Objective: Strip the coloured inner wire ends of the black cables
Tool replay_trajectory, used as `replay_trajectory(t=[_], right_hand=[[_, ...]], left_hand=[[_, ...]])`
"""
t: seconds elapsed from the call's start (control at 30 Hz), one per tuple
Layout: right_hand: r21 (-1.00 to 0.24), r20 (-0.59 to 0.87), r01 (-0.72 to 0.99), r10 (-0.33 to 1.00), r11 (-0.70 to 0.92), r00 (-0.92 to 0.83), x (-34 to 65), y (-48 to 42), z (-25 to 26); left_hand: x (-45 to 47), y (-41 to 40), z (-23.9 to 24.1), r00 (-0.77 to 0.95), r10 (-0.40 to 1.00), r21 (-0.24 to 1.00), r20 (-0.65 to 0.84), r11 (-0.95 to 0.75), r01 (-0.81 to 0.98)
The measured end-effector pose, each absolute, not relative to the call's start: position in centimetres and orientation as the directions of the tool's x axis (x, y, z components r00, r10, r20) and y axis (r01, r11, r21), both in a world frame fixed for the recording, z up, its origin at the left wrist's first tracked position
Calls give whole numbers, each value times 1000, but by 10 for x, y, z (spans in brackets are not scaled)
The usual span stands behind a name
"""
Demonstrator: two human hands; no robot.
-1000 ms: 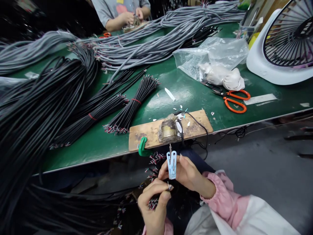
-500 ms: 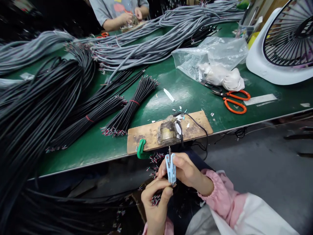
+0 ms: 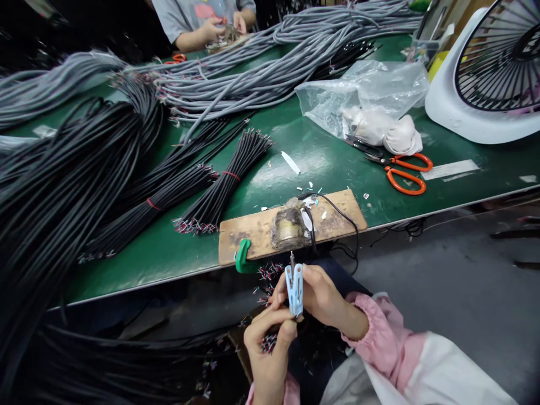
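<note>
My right hand (image 3: 323, 298) is closed around a pale blue thread snipper (image 3: 294, 288), held upright just below the table edge. My left hand (image 3: 266, 349) pinches the stripped, coloured ends of a black cable (image 3: 265, 341) right under the snipper's blades. More black cables with red and white ends (image 3: 268, 274) hang in front of my lap. A wooden board (image 3: 291, 224) clamped by a green clip (image 3: 242, 256) sits on the table edge directly above my hands, with a grimy lump and a black cord on it.
Black cable bundles (image 3: 211, 197) and grey cables (image 3: 261, 73) cover the green table (image 3: 329, 163). Orange scissors (image 3: 403, 171), a plastic bag (image 3: 367, 95) and a white fan (image 3: 489, 73) lie at the right. Another person's hands (image 3: 219, 25) work at the far edge.
The snipper turned from flat-on to edge-on and its blades drew together over the wire ends. My left hand rose slightly toward it.
</note>
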State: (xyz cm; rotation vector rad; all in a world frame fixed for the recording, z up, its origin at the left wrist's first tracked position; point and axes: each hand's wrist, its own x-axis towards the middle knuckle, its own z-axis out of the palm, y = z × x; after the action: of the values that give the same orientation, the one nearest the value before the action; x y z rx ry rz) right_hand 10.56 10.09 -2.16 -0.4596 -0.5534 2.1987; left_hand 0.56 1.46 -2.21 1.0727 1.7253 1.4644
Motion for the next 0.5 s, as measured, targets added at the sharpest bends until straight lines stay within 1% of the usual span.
replay_trajectory(t=[0.13,0.23,0.3,0.4,0.47,0.5], right_hand=[[-499,-168,-635,784,-590,-597,109,96,-27],[-520,-153,-646,805,-559,-573,117,89,-32],[-555,-154,-636,818,-536,-555,124,82,-36],[-679,-121,-576,843,-455,-524,137,71,-40],[-804,-43,-485,847,-344,-529,145,65,-38],[-847,12,-455,845,-276,-534,148,62,-36]], left_hand=[[8,15,-22,-441,897,989,3,62,133],[11,15,-18,-422,907,994,15,34,107],[12,13,-16,-396,918,997,18,15,80],[9,5,-13,-355,934,996,41,-10,91],[7,-3,-13,-305,949,989,80,-37,144],[6,-7,-13,-283,955,985,94,-47,168]])
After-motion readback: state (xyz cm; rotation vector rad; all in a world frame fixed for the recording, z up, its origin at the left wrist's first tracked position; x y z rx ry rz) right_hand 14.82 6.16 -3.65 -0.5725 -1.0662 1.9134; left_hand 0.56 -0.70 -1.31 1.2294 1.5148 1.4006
